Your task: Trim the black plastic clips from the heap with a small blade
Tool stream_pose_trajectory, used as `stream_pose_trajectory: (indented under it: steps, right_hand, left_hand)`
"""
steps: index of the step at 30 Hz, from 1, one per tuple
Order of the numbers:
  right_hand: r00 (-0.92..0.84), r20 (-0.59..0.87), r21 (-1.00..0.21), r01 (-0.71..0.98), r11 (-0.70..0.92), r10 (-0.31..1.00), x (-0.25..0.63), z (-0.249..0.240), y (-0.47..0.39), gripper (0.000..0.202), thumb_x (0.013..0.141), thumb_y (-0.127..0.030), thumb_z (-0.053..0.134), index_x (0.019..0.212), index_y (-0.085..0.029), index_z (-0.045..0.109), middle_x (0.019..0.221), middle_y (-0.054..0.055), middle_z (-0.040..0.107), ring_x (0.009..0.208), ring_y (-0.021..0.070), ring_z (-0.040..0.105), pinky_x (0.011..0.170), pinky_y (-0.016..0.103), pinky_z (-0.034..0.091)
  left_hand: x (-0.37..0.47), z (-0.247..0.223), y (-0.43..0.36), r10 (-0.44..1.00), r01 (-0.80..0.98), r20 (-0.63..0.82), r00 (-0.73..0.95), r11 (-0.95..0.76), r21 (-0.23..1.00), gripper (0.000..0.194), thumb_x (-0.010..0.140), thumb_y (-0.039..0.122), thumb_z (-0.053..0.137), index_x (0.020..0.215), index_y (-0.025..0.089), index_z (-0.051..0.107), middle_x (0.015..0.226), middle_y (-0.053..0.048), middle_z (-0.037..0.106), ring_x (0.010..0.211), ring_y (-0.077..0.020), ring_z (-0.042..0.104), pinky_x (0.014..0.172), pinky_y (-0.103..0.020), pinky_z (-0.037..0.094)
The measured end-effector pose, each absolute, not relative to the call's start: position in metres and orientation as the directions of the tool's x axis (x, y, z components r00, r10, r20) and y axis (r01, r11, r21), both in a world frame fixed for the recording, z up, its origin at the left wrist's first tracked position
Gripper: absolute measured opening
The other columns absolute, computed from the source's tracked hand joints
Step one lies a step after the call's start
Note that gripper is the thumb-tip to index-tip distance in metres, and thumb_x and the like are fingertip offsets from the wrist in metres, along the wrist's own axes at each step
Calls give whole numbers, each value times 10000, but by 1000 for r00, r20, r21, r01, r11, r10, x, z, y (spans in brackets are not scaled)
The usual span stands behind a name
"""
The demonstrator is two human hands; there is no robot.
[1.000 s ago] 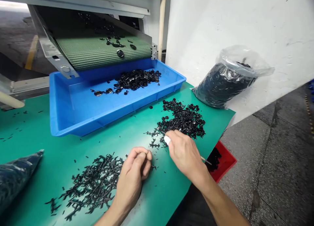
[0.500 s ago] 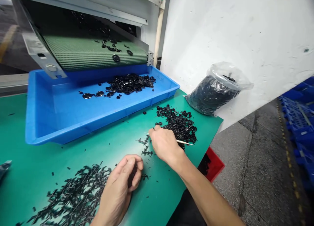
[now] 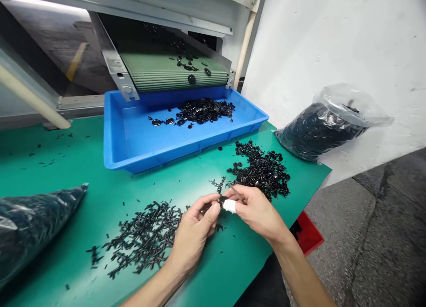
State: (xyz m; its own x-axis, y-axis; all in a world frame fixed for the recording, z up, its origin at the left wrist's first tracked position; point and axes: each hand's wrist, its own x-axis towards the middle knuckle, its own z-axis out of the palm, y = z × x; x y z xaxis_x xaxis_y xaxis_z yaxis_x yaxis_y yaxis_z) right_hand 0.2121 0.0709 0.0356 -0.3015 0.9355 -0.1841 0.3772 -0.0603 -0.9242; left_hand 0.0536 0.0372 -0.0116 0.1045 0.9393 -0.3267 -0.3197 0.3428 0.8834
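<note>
My left hand (image 3: 196,227) is closed, its thumb and fingertips pinching a small black plastic part (image 3: 223,199). My right hand (image 3: 261,211) meets it there, fingers closed on a thin pointed tool (image 3: 235,190) and touching the same part. White tape (image 3: 229,206) wraps the right thumb. The part's exact shape is mostly hidden by the fingers. Just beyond the hands lie a few branched black plastic pieces (image 3: 218,183). A heap of small round black parts (image 3: 262,171) spreads behind the right hand, and a pile of black sprue-like sticks (image 3: 146,236) lies left of the left hand.
A blue tray (image 3: 186,149) holding black discs stands under a green conveyor belt (image 3: 166,74). Filled plastic bags lie at right (image 3: 316,131) and left (image 3: 36,222) on the green table (image 3: 109,183). A red bin (image 3: 309,236) sits below the table's right edge.
My right hand has come back from the heap of round parts to meet my left hand, tool still held. The view has swung left, bringing the left bag further into sight.
</note>
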Motion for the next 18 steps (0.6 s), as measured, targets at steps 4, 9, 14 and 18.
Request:
stream_pose_trajectory:
  steps: [4, 9, 14, 18]
  right_hand:
    - [-300, -188, -948, 304, -93, 935, 211, 32, 64, 129, 835, -206, 531, 844, -167, 654, 753, -18, 620, 702, 118, 536, 622, 223, 393]
    - [-259, -207, -939, 323, -118, 943, 209, 29, 62, 58, 811, -188, 553, 788, -176, 605, 665, -57, 525, 606, 94, 444, 547, 208, 331]
    - [-229, -29, -785, 607, 120, 973, 209, 33, 47, 205, 854, -96, 435, 804, -194, 608, 745, -21, 575, 683, 121, 522, 619, 227, 374]
    - [-231, 119, -557, 790, 257, 966, 207, 31, 26, 336, 885, -48, 341, 1030, -188, 610, 923, 66, 659, 824, 185, 612, 702, 277, 413]
  left_hand:
    - [54, -10, 37, 945, -305, -317, 82, 327, 894, 430, 810, 487, 698, 1099, 168, 679, 560, 71, 393, 518, -101, 296, 483, -242, 193]
    - [54, -8, 38, 960, -265, -273, 61, 279, 923, 351, 775, 451, 742, 984, 170, 722, 688, 29, 511, 520, -84, 326, 474, -240, 222]
    - [54, -9, 37, 952, -268, -291, 95, 306, 914, 326, 839, 466, 673, 997, 182, 652, 551, 73, 441, 501, -96, 326, 461, -221, 226]
    - [54, -13, 37, 956, -297, -282, 84, 294, 909, 356, 844, 456, 671, 1067, 184, 624, 598, 59, 504, 517, -101, 358, 472, -219, 251]
